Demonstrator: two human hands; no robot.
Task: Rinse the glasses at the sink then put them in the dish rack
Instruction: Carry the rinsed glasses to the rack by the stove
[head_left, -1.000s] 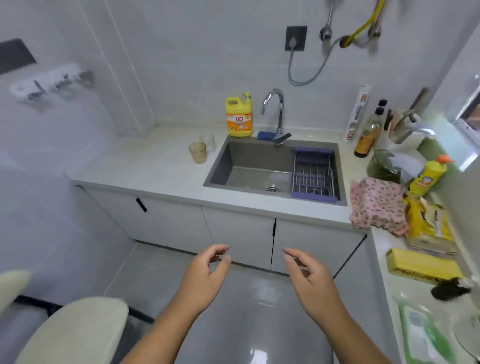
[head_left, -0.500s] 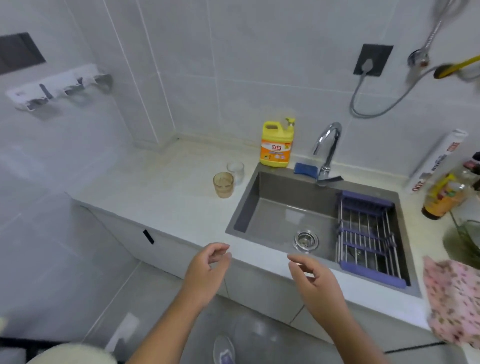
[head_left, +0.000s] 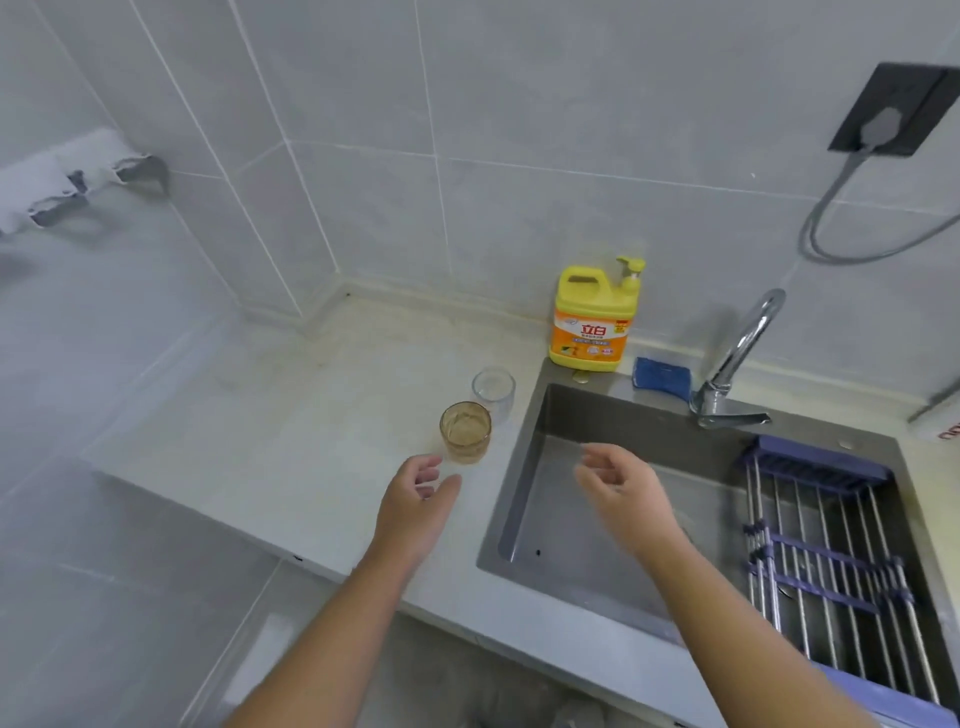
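Two glasses stand upright on the pale counter (head_left: 291, 447) just left of the sink (head_left: 566, 525): an amber glass (head_left: 465, 432) in front and a clear glass (head_left: 493, 388) behind it. My left hand (head_left: 415, 506) hovers over the counter a little short of the amber glass, fingers loosely curled, holding nothing. Over the sink basin, my right hand (head_left: 623, 488) is relaxed and empty too. A purple and steel dish rack (head_left: 826, 551) spans the right part of the sink. The chrome tap (head_left: 737, 358) stands behind the basin with no water visible.
A yellow detergent jug (head_left: 592, 319) stands at the sink's back left corner, with a blue sponge (head_left: 661, 375) beside it. Tiled walls close the counter at the back and left. A grey hose (head_left: 852, 228) hangs from a dark wall plate at upper right.
I have come closer to the counter and the view has swung left. Both hands have moved forward, from over the floor to over the counter and sink. Neither has taken hold of anything.
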